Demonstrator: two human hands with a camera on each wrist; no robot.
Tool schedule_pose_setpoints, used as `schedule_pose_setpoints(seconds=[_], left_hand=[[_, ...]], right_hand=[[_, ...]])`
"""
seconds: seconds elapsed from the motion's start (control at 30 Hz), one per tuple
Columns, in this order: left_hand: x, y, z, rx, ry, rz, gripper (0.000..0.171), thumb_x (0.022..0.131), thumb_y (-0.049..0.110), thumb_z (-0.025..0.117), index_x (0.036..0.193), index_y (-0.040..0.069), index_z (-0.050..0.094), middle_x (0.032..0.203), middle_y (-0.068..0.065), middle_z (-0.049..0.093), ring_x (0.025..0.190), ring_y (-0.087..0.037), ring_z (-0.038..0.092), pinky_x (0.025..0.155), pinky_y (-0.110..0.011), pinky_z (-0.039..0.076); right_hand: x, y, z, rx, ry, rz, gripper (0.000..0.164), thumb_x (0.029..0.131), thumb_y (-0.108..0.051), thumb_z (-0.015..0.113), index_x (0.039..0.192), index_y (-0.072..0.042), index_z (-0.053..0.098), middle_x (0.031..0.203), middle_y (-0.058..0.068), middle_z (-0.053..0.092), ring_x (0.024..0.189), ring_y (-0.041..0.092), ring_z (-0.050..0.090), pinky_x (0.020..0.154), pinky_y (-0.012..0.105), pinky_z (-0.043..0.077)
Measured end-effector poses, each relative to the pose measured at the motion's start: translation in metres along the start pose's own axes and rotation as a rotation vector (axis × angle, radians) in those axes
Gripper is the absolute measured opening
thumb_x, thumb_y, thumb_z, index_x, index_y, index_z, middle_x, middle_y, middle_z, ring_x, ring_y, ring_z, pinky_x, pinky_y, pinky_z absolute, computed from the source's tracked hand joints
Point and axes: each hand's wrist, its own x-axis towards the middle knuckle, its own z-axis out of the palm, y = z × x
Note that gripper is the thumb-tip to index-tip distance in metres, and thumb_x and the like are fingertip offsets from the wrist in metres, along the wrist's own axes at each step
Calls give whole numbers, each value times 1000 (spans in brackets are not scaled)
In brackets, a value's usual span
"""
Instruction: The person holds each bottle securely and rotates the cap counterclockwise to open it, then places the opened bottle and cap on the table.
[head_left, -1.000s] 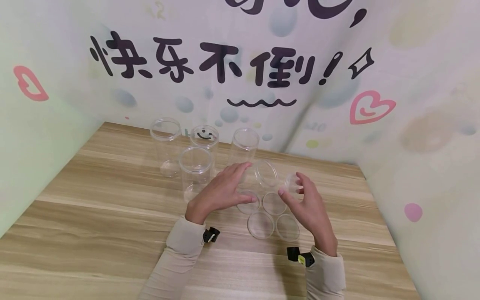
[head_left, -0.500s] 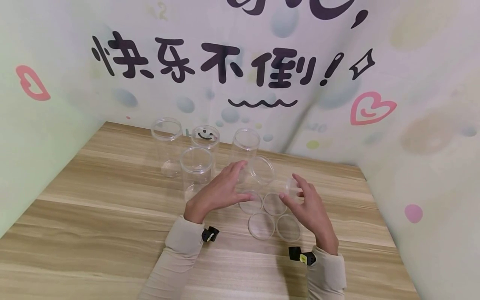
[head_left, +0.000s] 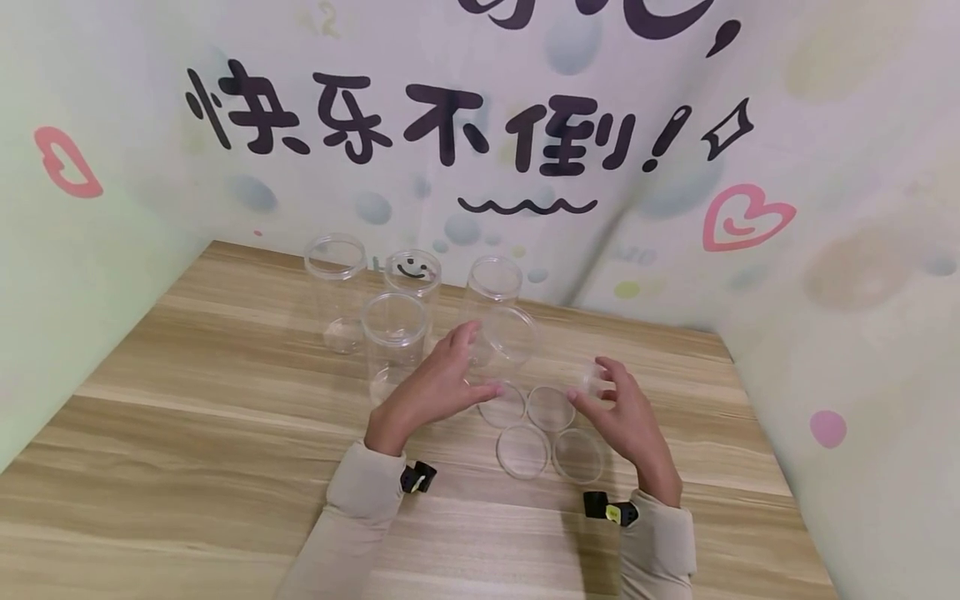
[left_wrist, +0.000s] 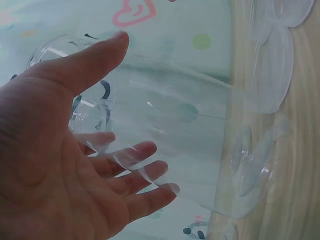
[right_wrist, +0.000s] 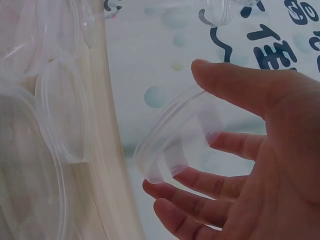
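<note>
In the head view my left hand [head_left: 431,379] holds a clear plastic jar [head_left: 512,332] with a ringed rim. The left wrist view shows the thumb on one side of this jar [left_wrist: 170,110] and the fingers curled along the other. My right hand [head_left: 628,417] pinches a clear round lid [head_left: 591,380] to the right of the jar. Seen from the right wrist, the lid [right_wrist: 175,132] stands on edge between thumb and fingertips. Several clear lids [head_left: 522,452] lie flat on the wooden table between and below the hands.
Several clear jars stand upright at the back left, among them a tall one [head_left: 335,292] and a nearer one [head_left: 393,329]. A printed backdrop [head_left: 450,183] rises along the table's [head_left: 225,458] back edge and right side.
The jar in my left hand has shifted left and back and now tips less. My right hand has drifted slightly right with the lid. The flat lids stay in place.
</note>
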Motion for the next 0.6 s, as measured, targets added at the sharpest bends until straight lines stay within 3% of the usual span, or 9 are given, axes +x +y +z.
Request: schedule_pose_setpoints(seconds=[0.23,0.37,0.6], left_hand=[[-11,2,4,-7,66,-93,97,84,43,77,156,11,20,149,-19,33,132,-35,46,108,-52,41],[-14,3,5,8,107,-111,100,82,42,79,155,9,20,148,-19,31,129,-38,47,107,-53,42],[-16,1,6,-10,137,-126,105,82,44,79,155,6,13,153,-21,36,140,-38,39,113,-52,35]], right_hand=[[0,11,-4,33,-8,48,80,92,-41,69,151,-8,28,149,24,40,129,45,51,98,54,49],[2,16,-7,51,-9,71,78,92,-36,69,151,-7,27,150,24,39,130,43,50,98,53,50],[3,25,-10,84,-18,112,80,91,-35,71,150,-4,26,148,26,40,132,42,49,99,52,49]])
